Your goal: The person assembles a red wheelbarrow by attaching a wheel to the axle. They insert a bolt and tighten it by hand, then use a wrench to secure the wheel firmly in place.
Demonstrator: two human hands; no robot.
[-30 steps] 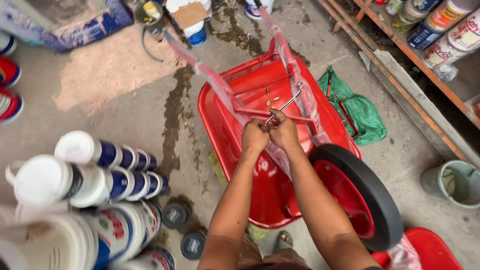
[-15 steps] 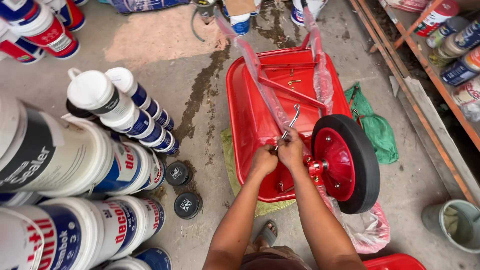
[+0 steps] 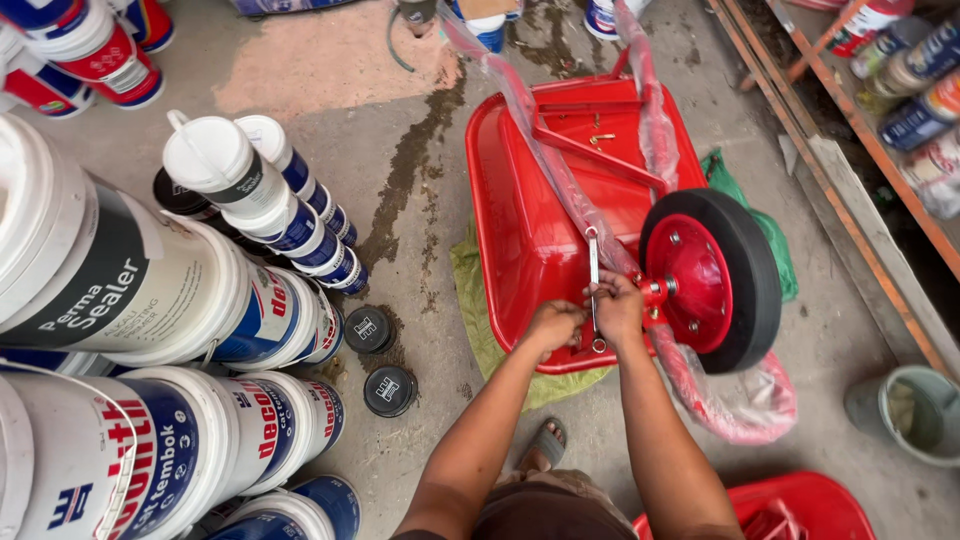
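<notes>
Hands meet at the near rim of an upturned red wheelbarrow (image 3: 540, 220) lying on the concrete floor: the right hand (image 3: 618, 308) is closed around the lower shaft of a slim steel spanner (image 3: 594, 285), while the left hand (image 3: 553, 325), curled shut, presses on the tray edge just beside it. Spanner's long axis runs almost straight away from the person, its far end up the frame strut, its near ring below the right hand, next to the red-hubbed black wheel (image 3: 712, 280).
</notes>
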